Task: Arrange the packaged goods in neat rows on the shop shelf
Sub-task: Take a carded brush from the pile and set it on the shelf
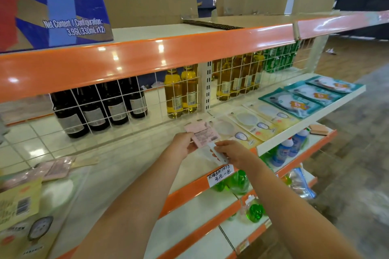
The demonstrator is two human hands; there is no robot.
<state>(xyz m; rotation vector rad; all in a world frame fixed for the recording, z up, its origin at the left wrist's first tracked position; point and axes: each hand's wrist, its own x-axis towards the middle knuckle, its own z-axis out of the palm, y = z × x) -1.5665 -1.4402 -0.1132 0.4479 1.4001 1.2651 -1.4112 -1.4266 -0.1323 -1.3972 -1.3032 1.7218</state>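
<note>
My left hand (pixel 181 145) grips a flat pink packet (pixel 203 132) just above the white shelf (pixel 134 166). My right hand (pixel 233 152) pinches a clear and white packet (pixel 214 153) right beside the pink one, near the shelf's front edge. To the right, cream-yellow packets (pixel 255 120) lie in a row on the shelf. Beyond them lie three teal packets (pixel 303 99) with a bear print. More pink packets (pixel 55 169) and yellow packets (pixel 20 214) lie loose at the left end of the shelf.
A white wire grid (pixel 126 109) backs the shelf; dark bottles (pixel 92 107) and yellow bottles (pixel 181 92) stand behind it. An orange-edged shelf (pixel 147 54) above carries cardboard boxes (pixel 54 4). Lower shelves hold green bottles (pixel 240 181) and blue bottles (pixel 290 145). A handwritten price tag (pixel 221 175) hangs on the front edge.
</note>
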